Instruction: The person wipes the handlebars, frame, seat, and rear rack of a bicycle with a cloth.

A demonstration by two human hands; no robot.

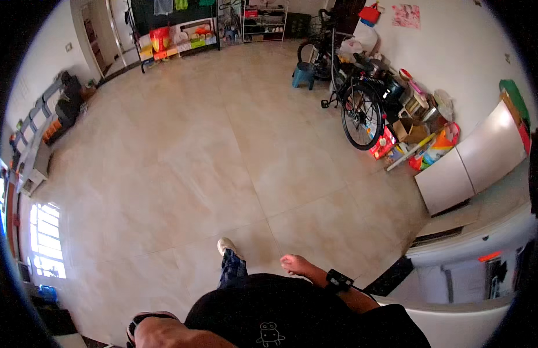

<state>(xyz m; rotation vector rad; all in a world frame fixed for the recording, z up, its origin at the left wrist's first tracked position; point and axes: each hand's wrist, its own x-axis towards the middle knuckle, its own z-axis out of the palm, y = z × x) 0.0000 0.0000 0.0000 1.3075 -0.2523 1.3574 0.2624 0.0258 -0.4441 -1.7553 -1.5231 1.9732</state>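
Observation:
My right hand (295, 265) hangs in front of my body over the tiled floor (182, 174), its fingers curled in loosely. Nothing shows in it, and it touches nothing. A black device (339, 281) is strapped round that wrist. At the lower left my left forearm (170, 333) is bent, with a dark strap (133, 326) near its end; the fingers of that hand are hidden. One foot in a pale shoe (226, 246) is stretched forward on the floor, below a blue patterned trouser leg (233, 269).
A bicycle (362, 116) and a blue stool (304, 75) stand at the far right, beside boxes and bags along the wall. Nearer on the right are a pale refrigerator (472, 165) and a white appliance (472, 249). A grey bench (37, 159) lines the left wall; a shoe rack (264, 23) stands behind.

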